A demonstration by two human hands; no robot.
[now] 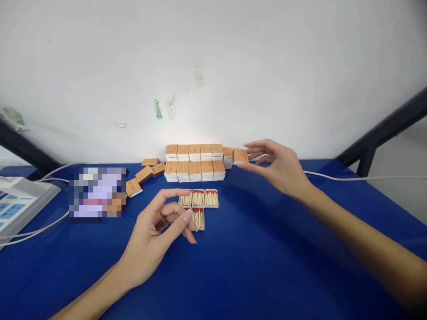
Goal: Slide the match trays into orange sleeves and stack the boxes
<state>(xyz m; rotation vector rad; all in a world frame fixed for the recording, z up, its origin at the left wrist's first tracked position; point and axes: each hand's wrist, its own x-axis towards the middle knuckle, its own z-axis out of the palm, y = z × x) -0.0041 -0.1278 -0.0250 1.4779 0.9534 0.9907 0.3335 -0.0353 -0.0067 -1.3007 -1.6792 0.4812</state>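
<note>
Orange-topped matchboxes stand in neat stacks (pixel 194 162) against the white wall on a blue table (pixel 253 258). My right hand (pixel 278 166) reaches to the right end of the stacks and pinches one matchbox (pixel 240 156) between thumb and fingers. Several open trays of red-tipped matches (pixel 199 198) lie in front of the stacks. My left hand (pixel 160 231) hovers just left of these trays with fingers loosely curled, its fingertips near the lower tray (pixel 199 218); nothing shows in it.
Several loose matchboxes (pixel 144 174) lie scattered left of the stacks, beside a blurred patch. A white power strip (pixel 18 202) with cables sits at the left edge. A white cable (pixel 350 178) runs along the back right. Dark frame bars rise at both sides.
</note>
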